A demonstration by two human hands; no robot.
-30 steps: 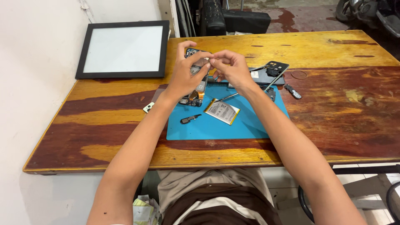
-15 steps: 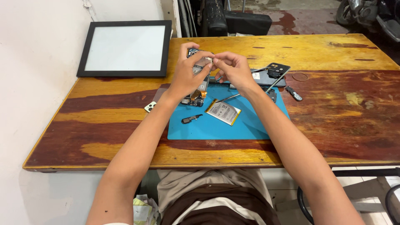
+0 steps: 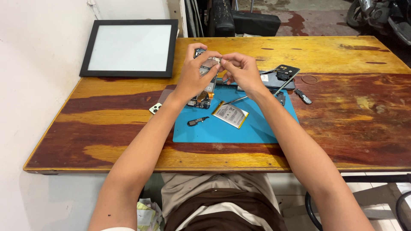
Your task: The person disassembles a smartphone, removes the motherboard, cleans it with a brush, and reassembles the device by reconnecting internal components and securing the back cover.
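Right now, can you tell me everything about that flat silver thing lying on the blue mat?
The flat silver pouch looks like a thin phone battery: a rectangle with a shiny foil-like skin, dark markings on top and a yellowish edge. It lies flat and slanted on the blue mat, apart from both hands. A thin metal tool lies close by its upper corner; a small dark part lies to its left.

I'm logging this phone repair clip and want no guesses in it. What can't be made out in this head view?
- The small part pinched between the left hand and right hand: too small, half covered by fingers.
- The opened phone on the blue mat: mostly behind the left wrist.
- The dark device: partly behind the right hand.
- The vehicle: cut off by the top right edge.
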